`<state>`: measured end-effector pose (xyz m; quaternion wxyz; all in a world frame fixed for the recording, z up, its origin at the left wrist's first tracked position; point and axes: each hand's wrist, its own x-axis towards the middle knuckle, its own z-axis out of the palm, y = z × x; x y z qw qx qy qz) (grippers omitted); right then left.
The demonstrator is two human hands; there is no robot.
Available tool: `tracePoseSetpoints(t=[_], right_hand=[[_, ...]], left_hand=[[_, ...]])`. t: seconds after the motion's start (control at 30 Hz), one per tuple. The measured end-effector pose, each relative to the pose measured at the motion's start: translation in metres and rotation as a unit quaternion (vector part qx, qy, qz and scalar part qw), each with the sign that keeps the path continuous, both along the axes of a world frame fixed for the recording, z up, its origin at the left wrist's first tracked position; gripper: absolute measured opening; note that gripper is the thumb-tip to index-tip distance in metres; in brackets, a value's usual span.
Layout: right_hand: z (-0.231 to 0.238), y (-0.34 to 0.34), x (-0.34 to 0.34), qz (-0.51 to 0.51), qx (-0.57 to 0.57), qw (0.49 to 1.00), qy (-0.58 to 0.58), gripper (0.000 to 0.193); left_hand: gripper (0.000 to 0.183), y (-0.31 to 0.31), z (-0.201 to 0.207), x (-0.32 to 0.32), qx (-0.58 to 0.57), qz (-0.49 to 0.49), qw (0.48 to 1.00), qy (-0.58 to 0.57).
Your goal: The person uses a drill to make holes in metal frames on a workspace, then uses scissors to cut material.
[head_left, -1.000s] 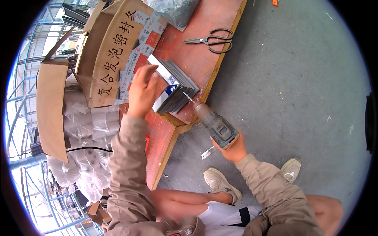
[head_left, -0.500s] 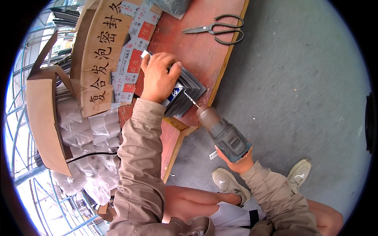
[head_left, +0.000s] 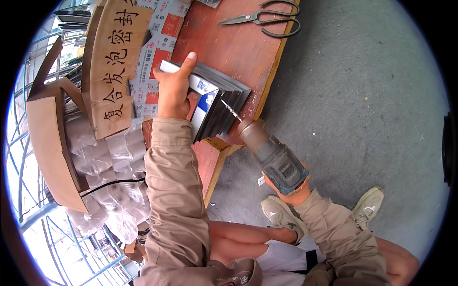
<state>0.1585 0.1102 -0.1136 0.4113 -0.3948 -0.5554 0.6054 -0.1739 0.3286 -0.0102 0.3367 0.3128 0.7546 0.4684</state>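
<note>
A stack of dark grey metal profile frames (head_left: 232, 95) with angled corners lies at the edge of the red bench. The topmost frame (head_left: 200, 118) shows a silvery-white face with a blue label. My left hand (head_left: 174, 93) is wrapped over the near-left bar of that frame, one digit sticking out along it; its other fingers are partly hidden. In my right hand (head_left: 298, 190) is a cordless drill (head_left: 274, 159), its handle mostly covered by the body. The drill bit (head_left: 231, 110) points up-left, its tip at the frame's corner; I cannot tell whether they touch.
Black-handled scissors (head_left: 265, 19) lie at the bench's far end. A cardboard box (head_left: 112, 71) stands left of the frames on the red bench (head_left: 214, 43). Further left are an open carton (head_left: 47, 143) and plastic-wrapped white rolls (head_left: 114, 152). Grey floor (head_left: 353, 105) stretches to the right.
My left hand has shifted its hold, its fingers spreading apart, and more of the top frame's white face and label shows. The drill bit stays by the corner. The view has shifted slightly.
</note>
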Motion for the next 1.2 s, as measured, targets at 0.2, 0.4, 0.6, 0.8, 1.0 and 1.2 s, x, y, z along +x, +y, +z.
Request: tracePoseSetpoints(t=[0.2,0.4,0.6,0.8,1.0,1.2], right_hand=[[-0.005,0.001,-0.002,-0.023,0.025,0.999,-0.039,0.031],[-0.009,0.0,0.015,0.019,0.052,0.995,-0.078,0.038],[0.006,0.023,0.031,0.081,0.056,0.992,-0.075,0.06],[-0.005,0.012,0.035,0.096,0.084,0.987,-0.095,0.072],[-0.023,-0.005,0.029,0.103,0.109,0.984,-0.092,0.089],[-0.027,-0.012,0.027,0.083,-0.078,0.989,0.097,0.097]], left_hand=[[0.149,-0.006,0.008,0.042,0.018,0.022,0.999,-0.015],[0.122,-0.012,0.006,0.058,-0.033,0.044,0.997,0.047],[0.061,-0.004,0.007,0.053,-0.025,0.061,0.994,0.092],[0.054,-0.015,0.006,0.044,-0.04,-0.005,0.995,0.09],[0.046,-0.019,0.008,0.043,-0.038,0.0,0.995,0.098],[0.046,-0.015,0.008,0.035,-0.065,0.01,0.992,0.111]])
